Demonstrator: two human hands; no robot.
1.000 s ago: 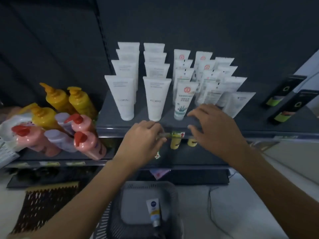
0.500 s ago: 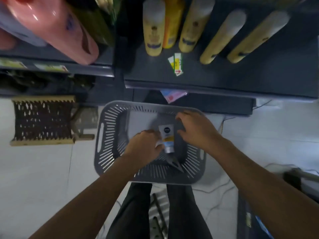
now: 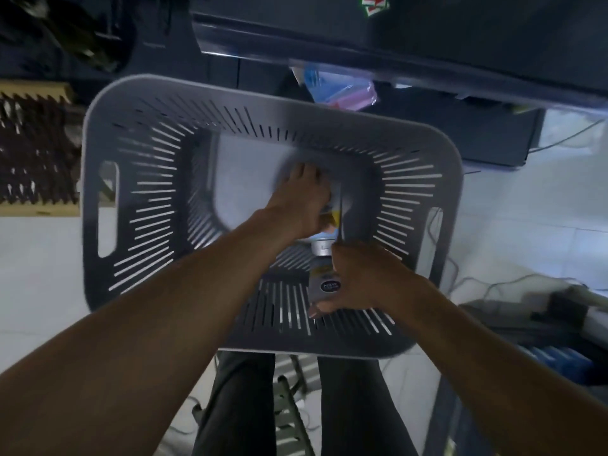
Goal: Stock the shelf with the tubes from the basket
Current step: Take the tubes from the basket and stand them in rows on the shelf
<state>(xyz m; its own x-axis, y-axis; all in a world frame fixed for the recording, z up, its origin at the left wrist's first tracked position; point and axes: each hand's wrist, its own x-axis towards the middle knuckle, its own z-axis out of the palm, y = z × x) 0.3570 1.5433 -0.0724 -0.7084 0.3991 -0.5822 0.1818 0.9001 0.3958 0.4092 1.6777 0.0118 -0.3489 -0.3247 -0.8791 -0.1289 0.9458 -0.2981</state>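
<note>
I look straight down into the grey slotted basket point(image 3: 98, 153) on the floor. My left hand point(image 3: 302, 199) reaches to its bottom and closes on a white, yellow and pale blue tube point(image 3: 329, 225) with a silver cap pointing toward me. My right hand point(image 3: 362, 281) is at the basket's near wall, closed on a second tube point(image 3: 325, 284) that bears a round dark blue logo. The two tubes lie end to end, nearly touching. The hands and motion blur hide much of both tubes.
The dark lower shelf edge point(image 3: 394, 60) crosses the top of the view above the basket. A brown woven crate point(image 3: 36, 153) sits on the floor at left. Cables point(image 3: 493, 284) and dark equipment lie on the white tiles at right. My legs point(image 3: 243, 406) stand below the basket.
My view dropped from the shelf of tubes to the basket. Both hands went down into the basket and closed on tubes, and the basket now fills the frame.
</note>
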